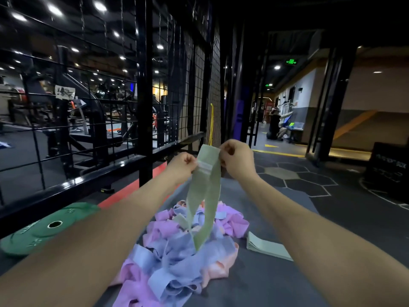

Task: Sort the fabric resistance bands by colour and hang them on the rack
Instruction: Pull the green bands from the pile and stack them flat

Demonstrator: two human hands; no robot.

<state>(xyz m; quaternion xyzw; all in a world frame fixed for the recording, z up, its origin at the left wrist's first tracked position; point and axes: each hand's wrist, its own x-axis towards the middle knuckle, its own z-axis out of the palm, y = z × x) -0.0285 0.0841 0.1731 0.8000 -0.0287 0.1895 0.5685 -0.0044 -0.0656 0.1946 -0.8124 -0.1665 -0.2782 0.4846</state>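
A light green fabric band (207,191) hangs as a long loop above the pile. My left hand (182,165) pinches its top edge on the left, and my right hand (236,159) pinches it on the right, both raised at arm's length. Below lies a heap of bands (177,251) in pink, lilac, blue and peach on a grey mat (276,280). A flat stack of green bands (266,245) lies on the mat to the right of the heap. A black wire grid rack (199,85) stands behind, to the left.
A green weight plate (46,228) lies on the floor at the left, by a black railing (88,185). A yellow band (211,122) hangs on the grid. A dark box (389,169) stands at the right. A person stands far down the corridor.
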